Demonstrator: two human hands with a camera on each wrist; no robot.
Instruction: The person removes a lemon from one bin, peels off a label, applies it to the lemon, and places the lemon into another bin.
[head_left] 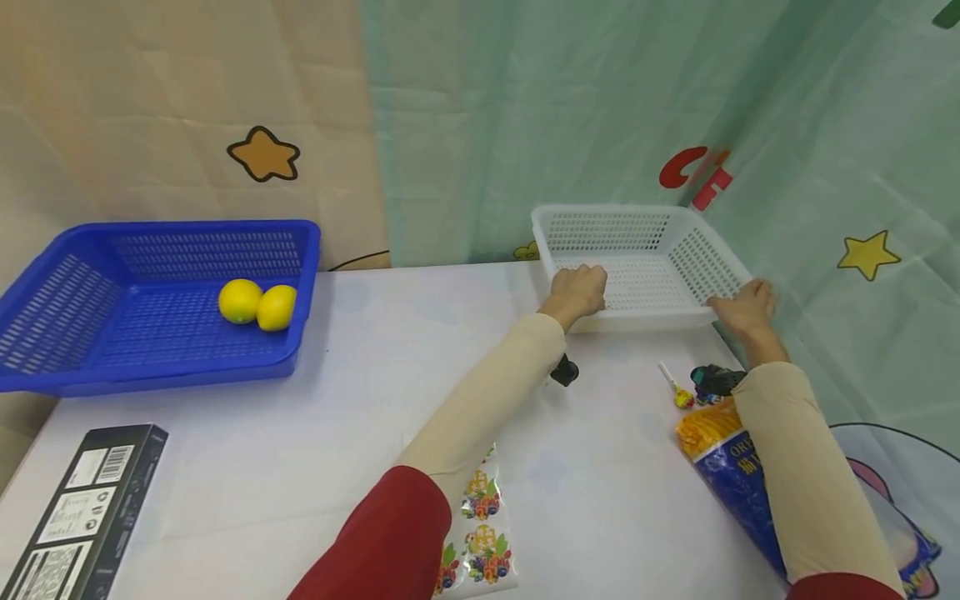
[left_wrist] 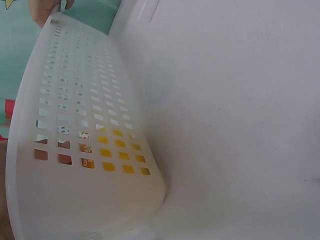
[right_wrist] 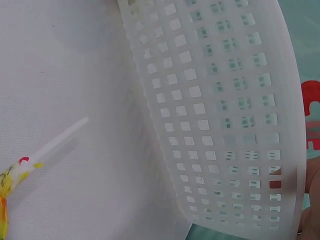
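Observation:
An empty white plastic basket (head_left: 600,215) stands at the far right of the table, against the green curtain. My left hand (head_left: 579,287) grips its near left corner and my right hand (head_left: 746,304) grips its near right corner, fingers curled over the rim. The left wrist view is filled by the perforated basket wall (left_wrist: 75,125) seen from outside, with the other hand's fingers (left_wrist: 47,10) at its far end. The same basket wall (right_wrist: 215,100) fills the right wrist view above the white tablecloth.
A blue basket (head_left: 90,367) with two lemons (head_left: 258,305) stands at the far left. A black box (head_left: 82,508) lies front left and a sticker sheet (head_left: 480,533) front centre. A lollipop (head_left: 675,387) (right_wrist: 57,140), a snack bag (head_left: 720,450) and small dark objects (head_left: 564,369) lie near my arms.

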